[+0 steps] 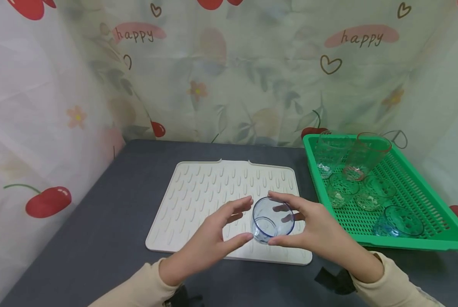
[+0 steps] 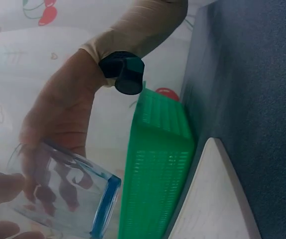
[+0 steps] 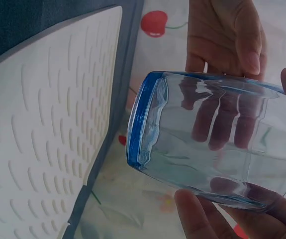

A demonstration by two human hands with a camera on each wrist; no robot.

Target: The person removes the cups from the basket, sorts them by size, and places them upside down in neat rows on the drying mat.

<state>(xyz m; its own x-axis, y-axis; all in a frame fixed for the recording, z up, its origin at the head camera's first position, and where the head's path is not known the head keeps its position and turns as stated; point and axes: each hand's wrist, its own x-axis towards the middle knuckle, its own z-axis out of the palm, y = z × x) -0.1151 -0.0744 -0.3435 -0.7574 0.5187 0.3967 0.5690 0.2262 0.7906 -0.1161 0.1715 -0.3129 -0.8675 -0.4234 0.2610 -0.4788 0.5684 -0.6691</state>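
Observation:
A clear drinking glass with a blue tint (image 1: 265, 228) is held over the white ridged mat (image 1: 198, 192), tilted in the head view. My right hand (image 1: 317, 224) grips it from the right, thumb at the near side and fingers round the far side. On the other side, my left hand (image 1: 217, 230) stands with thumb and fingers spread, the tips close beside the glass. In the right wrist view, the thick blue base of the glass (image 3: 142, 122) faces the mat, and left-hand fingers show through its wall.
A green plastic basket (image 1: 436, 183) stands at the right, beside the mat. It holds several glasses: a tall one with a red rim (image 1: 370, 149), short greenish ones and a blue one (image 1: 403, 221). A patterned curtain (image 1: 252, 76) surrounds the dark table (image 1: 110, 204).

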